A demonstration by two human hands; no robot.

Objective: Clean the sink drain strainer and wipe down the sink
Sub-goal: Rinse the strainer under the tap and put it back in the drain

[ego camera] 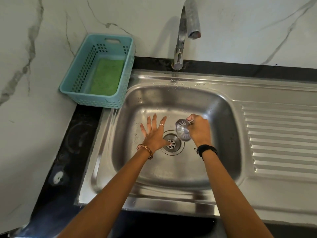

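Observation:
The round metal drain strainer (182,130) is lifted out of the drain and tilted on its side just above the basin floor of the steel sink (171,172). My right hand (199,129) grips it by its top handle. The open drain hole (172,143) lies directly below and to the left. My left hand (153,133) is spread flat with straight fingers over the basin floor, its thumb reaching into the drain opening.
A chrome faucet (184,31) rises at the back, its spout over the basin. A teal plastic basket (77,83) with a green scouring pad (107,77) sits on the counter at the left. A ribbed drainboard (281,138) extends to the right.

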